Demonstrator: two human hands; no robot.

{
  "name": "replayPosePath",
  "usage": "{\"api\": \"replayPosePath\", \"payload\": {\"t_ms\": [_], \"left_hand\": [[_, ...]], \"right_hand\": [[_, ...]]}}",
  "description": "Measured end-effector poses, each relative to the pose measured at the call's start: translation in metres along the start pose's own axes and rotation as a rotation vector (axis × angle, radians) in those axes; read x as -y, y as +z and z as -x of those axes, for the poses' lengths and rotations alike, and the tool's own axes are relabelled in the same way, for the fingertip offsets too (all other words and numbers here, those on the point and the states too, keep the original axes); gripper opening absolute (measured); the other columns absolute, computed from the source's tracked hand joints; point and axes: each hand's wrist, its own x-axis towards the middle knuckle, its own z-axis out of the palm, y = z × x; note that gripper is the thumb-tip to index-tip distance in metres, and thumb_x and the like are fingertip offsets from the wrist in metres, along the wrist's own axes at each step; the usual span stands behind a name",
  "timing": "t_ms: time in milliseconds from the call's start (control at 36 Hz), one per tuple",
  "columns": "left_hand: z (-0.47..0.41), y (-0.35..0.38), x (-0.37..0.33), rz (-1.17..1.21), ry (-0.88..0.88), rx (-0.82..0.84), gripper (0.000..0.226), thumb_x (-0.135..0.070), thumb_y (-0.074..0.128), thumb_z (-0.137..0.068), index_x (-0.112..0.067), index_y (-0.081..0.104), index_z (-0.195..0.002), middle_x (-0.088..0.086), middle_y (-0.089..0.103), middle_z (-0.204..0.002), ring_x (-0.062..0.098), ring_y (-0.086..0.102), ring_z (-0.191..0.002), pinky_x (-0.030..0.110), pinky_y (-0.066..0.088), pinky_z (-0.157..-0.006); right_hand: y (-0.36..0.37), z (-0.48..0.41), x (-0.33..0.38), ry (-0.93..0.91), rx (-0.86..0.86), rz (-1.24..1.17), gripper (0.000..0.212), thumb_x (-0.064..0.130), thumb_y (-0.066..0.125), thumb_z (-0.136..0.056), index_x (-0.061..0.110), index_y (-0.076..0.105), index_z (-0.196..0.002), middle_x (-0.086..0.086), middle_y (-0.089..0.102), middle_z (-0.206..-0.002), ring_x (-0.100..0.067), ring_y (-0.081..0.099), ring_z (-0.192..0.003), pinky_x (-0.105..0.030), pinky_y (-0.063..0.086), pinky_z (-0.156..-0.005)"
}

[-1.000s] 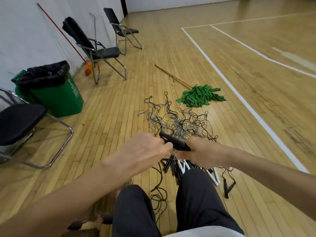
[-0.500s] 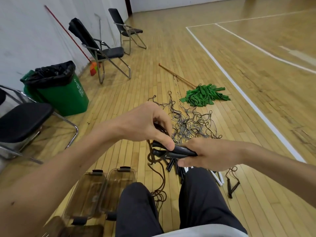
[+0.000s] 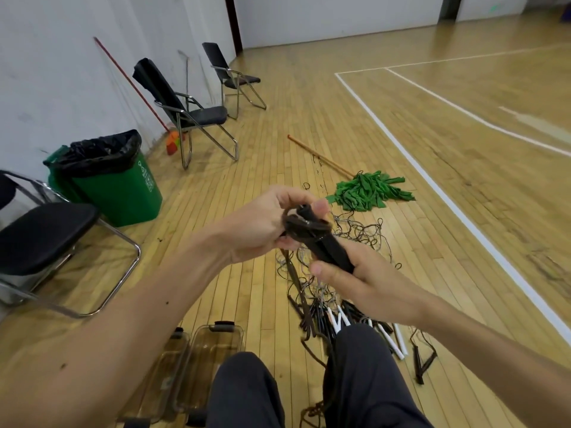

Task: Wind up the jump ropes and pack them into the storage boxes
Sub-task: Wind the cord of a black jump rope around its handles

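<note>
My right hand (image 3: 355, 278) grips a pair of black jump rope handles (image 3: 329, 247) held side by side in front of me. Around their far end my left hand (image 3: 267, 225) pinches the dark cord (image 3: 304, 225), which lies in loops over the handle tips. The rest of that cord hangs down to the floor. Below lies a tangled pile of other jump ropes (image 3: 349, 239) with black and white handles (image 3: 340, 322) near my knees. Clear storage boxes (image 3: 197, 359) with black latches stand on the floor by my left leg.
A green mop (image 3: 367, 191) with a wooden stick lies beyond the rope pile. A green bin (image 3: 108, 177) with a black bag and folding chairs (image 3: 191, 115) line the white wall on the left. A nearer black chair (image 3: 43, 239) stands at far left.
Both hands rose with the handles, now tilted up. My left hand moved over the handle tips, bringing cord around them. The view tilted, showing the boxes.
</note>
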Motion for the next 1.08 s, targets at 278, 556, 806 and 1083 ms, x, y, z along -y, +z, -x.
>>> {"api": "replayPosePath", "payload": {"t_ms": [278,556,806,1083], "left_hand": [[-0.008,0.005,-0.004,0.022,0.04,-0.088,0.026,-0.026,0.053,-0.097,-0.019,0.078,-0.101,0.019,0.053,-0.087,0.012,0.049,-0.062,0.022,0.041,-0.054],[-0.005,0.009,-0.008,0.093,-0.065,-0.117,0.037,-0.004,0.053,-0.099,-0.011,0.06,-0.134,0.004,0.072,-0.099,0.016,0.063,-0.069,0.024,0.054,-0.064],[-0.001,0.012,-0.008,-0.516,0.036,-0.235,0.026,-0.02,0.058,-0.1,-0.032,0.064,-0.122,-0.003,0.067,-0.084,0.003,0.055,-0.065,0.015,0.044,-0.061],[0.006,0.013,-0.019,-1.382,0.124,-0.122,0.033,-0.024,0.046,-0.105,-0.019,0.06,-0.134,-0.012,0.052,-0.098,0.007,0.052,-0.083,0.021,0.044,-0.074]], "right_hand": [[-0.007,-0.007,-0.005,-0.028,-0.285,-0.02,0.034,0.027,0.053,-0.102,0.057,0.054,-0.085,0.016,0.047,-0.061,-0.004,0.04,-0.051,-0.018,0.035,-0.051],[-0.019,-0.01,-0.01,-0.011,-0.519,0.137,0.039,0.022,0.053,-0.104,0.058,0.05,-0.089,0.024,0.054,-0.063,-0.001,0.049,-0.055,-0.01,0.036,-0.054],[-0.025,-0.009,-0.02,0.109,-0.519,0.231,0.014,0.032,0.052,-0.103,0.034,0.05,-0.089,0.011,0.044,-0.06,-0.003,0.038,-0.047,-0.016,0.034,-0.047],[-0.027,-0.005,-0.006,0.382,-0.153,0.3,0.018,0.033,0.051,-0.105,0.027,0.048,-0.088,0.007,0.043,-0.063,-0.003,0.034,-0.042,-0.021,0.032,-0.044]]}}
